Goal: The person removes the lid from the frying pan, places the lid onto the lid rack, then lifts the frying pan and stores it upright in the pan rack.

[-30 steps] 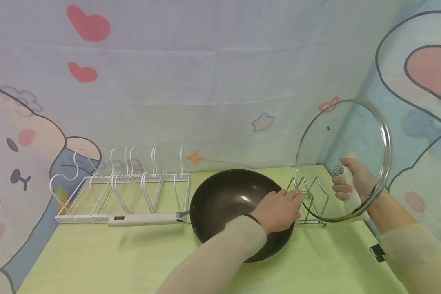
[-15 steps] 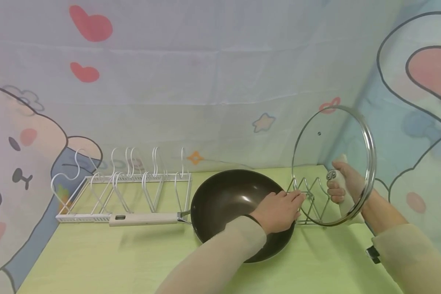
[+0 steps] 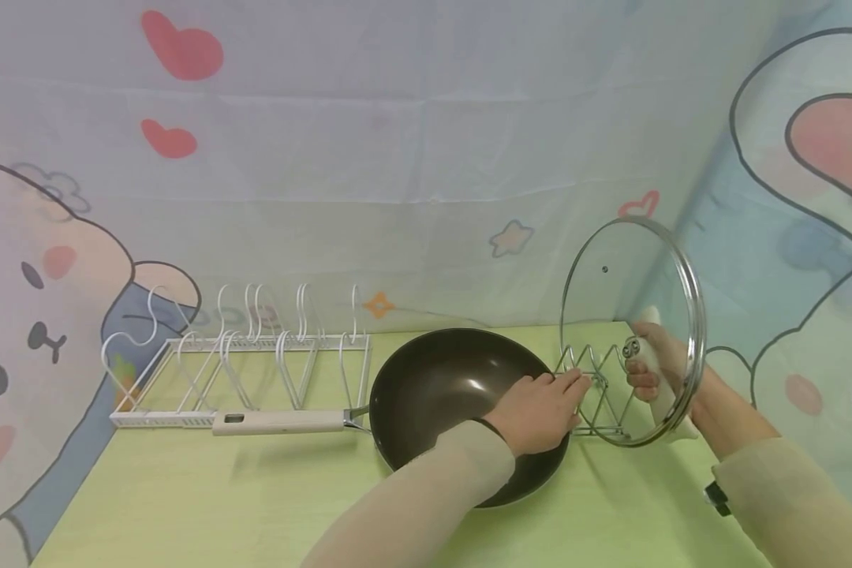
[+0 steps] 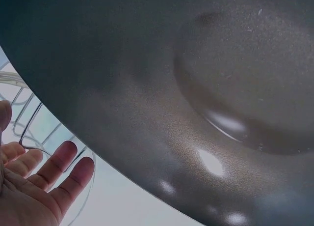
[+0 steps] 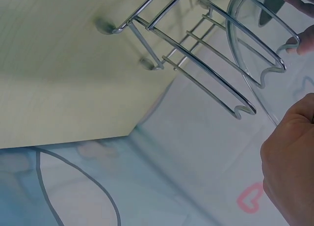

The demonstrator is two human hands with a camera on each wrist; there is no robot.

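Note:
My right hand (image 3: pixel 660 363) grips the pale upright handle (image 3: pixel 649 359) of a round glass lid (image 3: pixel 614 308) with a steel rim. The lid stands on edge at the small chrome wire rack (image 3: pixel 599 394); in the right wrist view its rim (image 5: pixel 231 27) passes among the rack's wires (image 5: pixel 235 29). I cannot tell whether it bears on them. My left hand (image 3: pixel 539 406) reaches across a dark wok (image 3: pixel 433 394), fingers extended to the rack's left wires. In the left wrist view those fingers (image 4: pixel 64 159) look loosely straight, next to the wok's rim.
A long white wire rack (image 3: pixel 163 420) stands at the left, with several curved dividers. The wok's pale handle (image 3: pixel 277 423) points left, passing before that rack. All stand on a light green table (image 3: pixel 184 497), with printed cloth (image 3: pixel 397 173) behind and at both sides.
My right hand has brought the lid left and slightly down, to the chrome rack. The left hand and the wok have stayed nearly still.

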